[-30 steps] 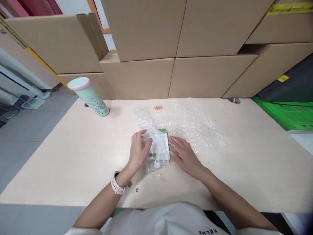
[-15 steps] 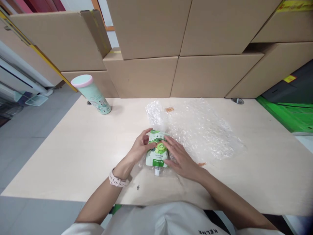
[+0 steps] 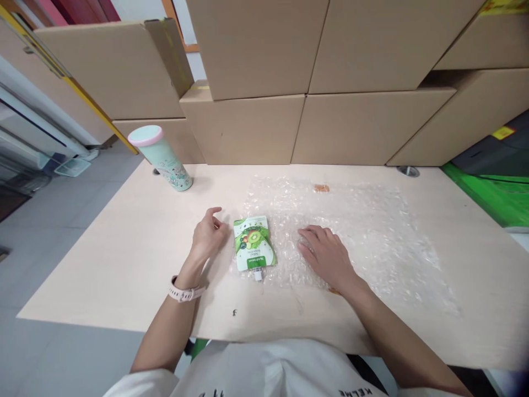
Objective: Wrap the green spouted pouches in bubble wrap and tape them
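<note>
Your left hand [image 3: 209, 238] is just beside the pouch [image 3: 253, 243], on its left; index finger and thumb stand apart with nothing visible between them, the other fingers are curled and partly hidden, and you cannot tell from this angle whether they touch the table [image 3: 103, 270]. Your right hand [image 3: 326, 255] is palm down over the bubble wrap [image 3: 285, 220], to the right of the pouch and apart from it; fingers loosely spread, no object seen in the grip, underside of the palm hidden. The pouch lies flat on the left part of the wrap, kiwi print up, white cap toward you; its lettering reads upside down and the small print is too fine to read. The wrap's clear edges are hard to trace against the pale tabletop. One orange tape piece [image 3: 321, 188] shows near the wrap's far edge; a second orange patch by your right wrist is mostly covered by the arm. A mint tumbler [image 3: 162, 159] stands at the far left, partly blocking a round table fitting. Behind, the cardboard boxes [image 3: 248, 132] are cut off by the top border; at right, the dark bin [image 3: 496, 148] runs out of view.
</note>
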Action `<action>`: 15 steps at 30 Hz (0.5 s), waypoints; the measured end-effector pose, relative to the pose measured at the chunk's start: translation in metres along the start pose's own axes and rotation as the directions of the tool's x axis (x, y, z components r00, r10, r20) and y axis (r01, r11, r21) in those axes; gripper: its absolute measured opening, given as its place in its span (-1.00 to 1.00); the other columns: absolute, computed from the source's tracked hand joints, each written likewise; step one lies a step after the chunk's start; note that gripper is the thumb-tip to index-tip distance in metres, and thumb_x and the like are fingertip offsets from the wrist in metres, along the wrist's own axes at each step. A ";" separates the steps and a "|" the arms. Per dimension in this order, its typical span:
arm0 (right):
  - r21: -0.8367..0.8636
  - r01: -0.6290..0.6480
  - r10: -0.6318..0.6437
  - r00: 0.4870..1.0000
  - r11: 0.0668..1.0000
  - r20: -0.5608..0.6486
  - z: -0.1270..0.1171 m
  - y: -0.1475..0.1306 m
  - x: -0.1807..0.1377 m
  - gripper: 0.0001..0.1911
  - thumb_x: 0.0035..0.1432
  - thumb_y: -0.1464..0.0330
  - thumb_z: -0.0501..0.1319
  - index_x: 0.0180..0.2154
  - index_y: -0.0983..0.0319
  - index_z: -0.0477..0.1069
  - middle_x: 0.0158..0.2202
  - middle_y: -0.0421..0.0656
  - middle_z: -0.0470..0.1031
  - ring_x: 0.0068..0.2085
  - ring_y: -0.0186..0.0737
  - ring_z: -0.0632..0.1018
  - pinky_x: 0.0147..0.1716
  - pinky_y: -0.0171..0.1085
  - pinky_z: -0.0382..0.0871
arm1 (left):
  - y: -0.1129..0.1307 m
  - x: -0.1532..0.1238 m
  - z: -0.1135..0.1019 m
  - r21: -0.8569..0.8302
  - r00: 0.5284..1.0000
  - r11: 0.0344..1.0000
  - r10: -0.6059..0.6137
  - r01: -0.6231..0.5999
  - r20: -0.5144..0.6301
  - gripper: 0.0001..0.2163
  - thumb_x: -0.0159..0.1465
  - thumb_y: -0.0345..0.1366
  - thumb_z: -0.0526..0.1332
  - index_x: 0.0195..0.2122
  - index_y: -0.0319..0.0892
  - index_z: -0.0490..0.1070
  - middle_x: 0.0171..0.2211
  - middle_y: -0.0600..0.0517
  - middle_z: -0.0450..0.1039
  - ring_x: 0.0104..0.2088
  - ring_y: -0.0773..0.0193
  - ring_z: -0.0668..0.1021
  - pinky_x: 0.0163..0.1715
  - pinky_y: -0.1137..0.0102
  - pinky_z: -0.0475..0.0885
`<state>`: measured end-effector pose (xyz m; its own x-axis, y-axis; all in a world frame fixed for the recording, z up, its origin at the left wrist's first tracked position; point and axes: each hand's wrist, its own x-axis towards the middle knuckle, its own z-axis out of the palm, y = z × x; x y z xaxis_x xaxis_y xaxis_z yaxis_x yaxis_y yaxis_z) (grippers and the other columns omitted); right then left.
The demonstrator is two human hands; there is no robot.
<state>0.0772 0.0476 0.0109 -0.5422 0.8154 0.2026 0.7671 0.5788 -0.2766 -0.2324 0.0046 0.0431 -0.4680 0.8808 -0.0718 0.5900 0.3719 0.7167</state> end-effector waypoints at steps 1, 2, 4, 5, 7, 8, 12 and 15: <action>0.002 -0.002 0.002 1.000 1.000 -0.018 0.000 -0.001 0.000 -0.65 0.35 0.26 0.01 0.06 0.20 0.41 0.04 0.03 0.46 -0.03 0.07 0.44 -0.10 0.05 0.37 | -0.001 0.001 0.002 0.038 1.000 0.999 0.001 -0.001 0.006 -0.59 0.12 -0.32 0.19 0.03 -0.19 0.42 -0.48 0.08 0.47 -0.50 0.30 0.45 -0.47 0.43 0.29; 0.009 0.002 -0.002 0.999 1.000 -0.038 0.000 -0.002 -0.001 -0.64 0.35 0.27 0.01 0.06 0.21 0.41 0.04 0.03 0.46 -0.03 0.08 0.44 -0.11 0.05 0.37 | 0.000 0.001 0.004 0.057 1.000 0.998 0.002 -0.004 0.030 -0.66 0.15 -0.28 0.17 -0.05 -0.19 0.48 -0.46 0.05 0.48 -0.49 0.29 0.46 -0.46 0.42 0.29; 0.049 0.049 -0.045 0.996 0.998 -0.074 0.001 -0.008 -0.002 -0.64 0.36 0.28 0.01 0.07 0.23 0.41 0.07 0.04 0.46 0.01 0.08 0.43 -0.08 0.06 0.37 | 0.001 -0.001 0.010 0.059 0.996 0.998 0.021 -0.026 0.087 -0.72 0.18 -0.23 0.16 -0.15 -0.19 0.55 -0.46 0.03 0.50 -0.46 0.27 0.48 -0.43 0.40 0.31; 0.081 0.095 -0.088 0.993 0.992 -0.080 0.001 -0.012 -0.003 -0.64 0.36 0.29 0.01 0.08 0.23 0.40 0.10 0.03 0.45 0.06 0.07 0.42 -0.03 0.06 0.36 | 0.002 -0.003 0.013 0.036 0.993 0.998 0.043 -0.047 0.107 -0.71 0.19 -0.21 0.15 -0.15 -0.19 0.56 -0.45 0.03 0.51 -0.43 0.26 0.49 -0.40 0.40 0.33; 0.156 0.210 -0.205 0.978 0.965 -0.048 0.003 -0.021 -0.005 -0.62 0.37 0.28 0.02 0.13 0.21 0.38 0.18 -0.01 0.41 0.16 0.04 0.38 0.09 0.07 0.30 | 0.003 -0.005 0.019 -0.076 0.987 0.993 0.100 -0.091 0.123 -0.65 0.19 -0.21 0.17 -0.05 -0.21 0.53 -0.40 0.02 0.52 -0.40 0.26 0.50 -0.35 0.39 0.37; 0.189 0.258 -0.260 0.965 0.947 -0.015 0.003 -0.025 -0.006 -0.61 0.37 0.28 0.03 0.16 0.19 0.36 0.21 -0.04 0.39 0.20 0.02 0.35 0.14 0.08 0.26 | 0.003 -0.007 0.021 -0.150 0.985 0.983 0.124 -0.105 0.123 -0.60 0.18 -0.21 0.19 0.03 -0.21 0.49 -0.36 0.02 0.53 -0.38 0.26 0.51 -0.33 0.39 0.39; 0.239 0.312 -0.346 0.931 0.920 0.117 0.006 -0.035 -0.008 -0.58 0.37 0.28 0.04 0.22 0.13 0.30 0.27 -0.09 0.33 0.28 0.03 0.29 0.24 0.19 0.13 | 0.004 -0.010 0.028 -0.310 0.974 0.937 0.202 -0.161 0.106 -0.46 0.14 -0.27 0.24 0.19 -0.11 0.35 -0.13 -0.03 0.52 -0.26 0.25 0.51 -0.26 0.38 0.41; 0.240 0.295 -0.336 0.929 0.925 0.152 0.006 -0.035 -0.008 -0.59 0.38 0.27 0.03 0.21 0.14 0.30 0.29 -0.10 0.30 0.29 0.02 0.27 0.26 0.19 0.09 | 0.004 -0.012 0.032 -0.130 0.960 0.961 0.260 -0.246 0.103 -0.57 0.15 -0.33 0.23 0.08 -0.07 0.47 -0.16 -0.06 0.54 -0.21 0.16 0.50 -0.19 0.29 0.41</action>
<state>0.0521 0.0211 0.0135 -0.8142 0.5639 0.1384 0.4668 0.7775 -0.4215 -0.2032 0.0045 0.0242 -0.2281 0.9726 0.0455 0.5960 0.1025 0.7964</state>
